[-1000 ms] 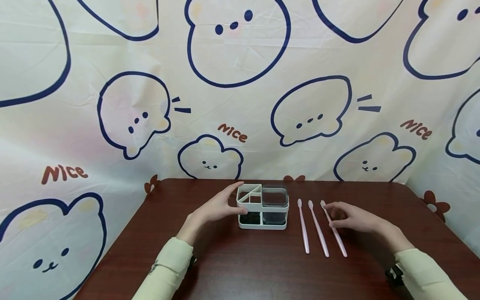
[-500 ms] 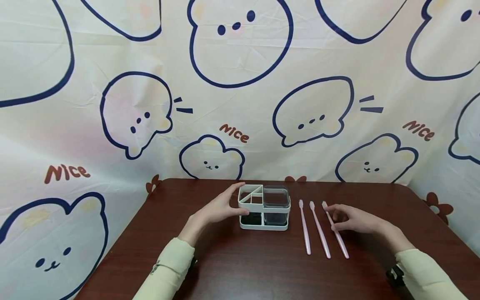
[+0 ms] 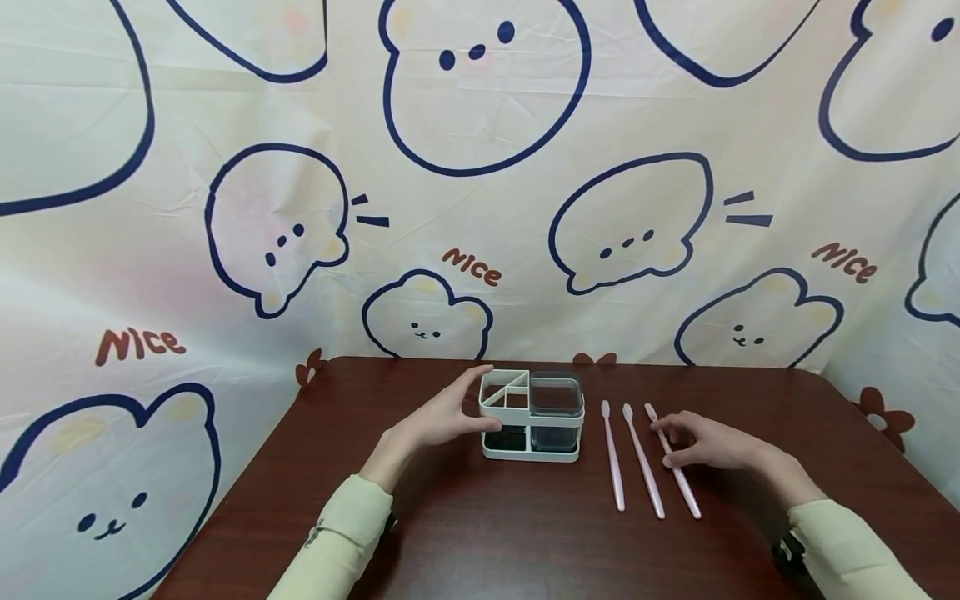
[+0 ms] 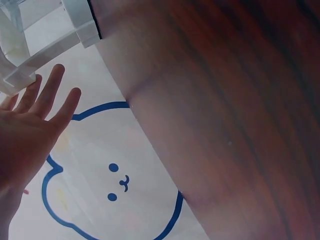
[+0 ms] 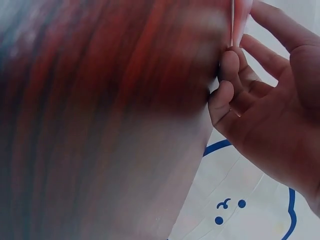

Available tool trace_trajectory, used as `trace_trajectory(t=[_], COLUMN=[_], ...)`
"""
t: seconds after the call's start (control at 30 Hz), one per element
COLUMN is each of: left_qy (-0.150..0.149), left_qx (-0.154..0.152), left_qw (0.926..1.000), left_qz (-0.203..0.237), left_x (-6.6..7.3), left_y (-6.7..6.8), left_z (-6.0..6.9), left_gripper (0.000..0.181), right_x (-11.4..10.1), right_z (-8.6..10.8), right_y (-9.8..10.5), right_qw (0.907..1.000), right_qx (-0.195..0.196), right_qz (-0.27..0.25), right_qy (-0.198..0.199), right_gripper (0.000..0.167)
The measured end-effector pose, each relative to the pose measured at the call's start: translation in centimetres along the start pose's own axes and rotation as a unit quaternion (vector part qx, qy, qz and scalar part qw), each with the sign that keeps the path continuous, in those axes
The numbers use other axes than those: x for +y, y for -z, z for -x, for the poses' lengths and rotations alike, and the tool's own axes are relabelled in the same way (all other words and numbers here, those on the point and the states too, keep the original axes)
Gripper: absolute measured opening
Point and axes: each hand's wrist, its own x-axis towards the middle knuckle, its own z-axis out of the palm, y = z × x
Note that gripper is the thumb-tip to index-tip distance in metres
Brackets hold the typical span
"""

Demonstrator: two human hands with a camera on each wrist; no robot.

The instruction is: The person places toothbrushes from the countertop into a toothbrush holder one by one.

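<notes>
A white toothbrush holder (image 3: 547, 421) with divided slots on the left and a clear lidded box (image 3: 555, 396) on the right stands upright on the table. My left hand (image 3: 438, 419) grips its left end, thumb at the front, forefinger at the back; in the left wrist view the other fingers stretch out beside the frame. Three pink toothbrushes lie side by side: the left one (image 3: 612, 454), the middle one (image 3: 643, 462) and the right one (image 3: 681, 481). Between thumb and forefinger my right hand (image 3: 708, 442) pinches the right toothbrush near its neck; its other fingers are curled.
The dark brown wooden table (image 3: 517, 533) ends at the back against a pale cloth (image 3: 517, 217) printed with blue cartoon outlines. Bare table top lies in front of the holder and the toothbrushes.
My right hand has shifted slightly along the right toothbrush toward its handle. The left hand keeps its place on the holder. The whole head view has drifted a little.
</notes>
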Motion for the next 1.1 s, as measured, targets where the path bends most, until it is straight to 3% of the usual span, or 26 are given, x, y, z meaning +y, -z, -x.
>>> trace_trajectory(t=[0.27,0.6,1.1], left_qy=[0.003,0.0,-0.004], left_qx=[-0.003,-0.005,-0.007], left_qw=[1.0,1.0,1.0], left_qz=[-0.001,0.006,-0.002], left_x=[0.1,0.0,-0.2], left_y=[0.1,0.0,0.0], left_z=[0.1,0.0,-0.1], left_gripper=[0.091,0.09,0.094], right_x=[0.3,0.3,-0.9], right_z=[-0.6,-0.4,-0.6], right_y=[-0.1,-0.3,0.1], right_qw=[1.0,0.9986,0.9929], right_qx=[0.003,0.022,0.099], right_qz=[-0.002,-0.033,-0.041], right_qy=[0.007,-0.034,-0.05], right_gripper=[0.05,0.047,0.048])
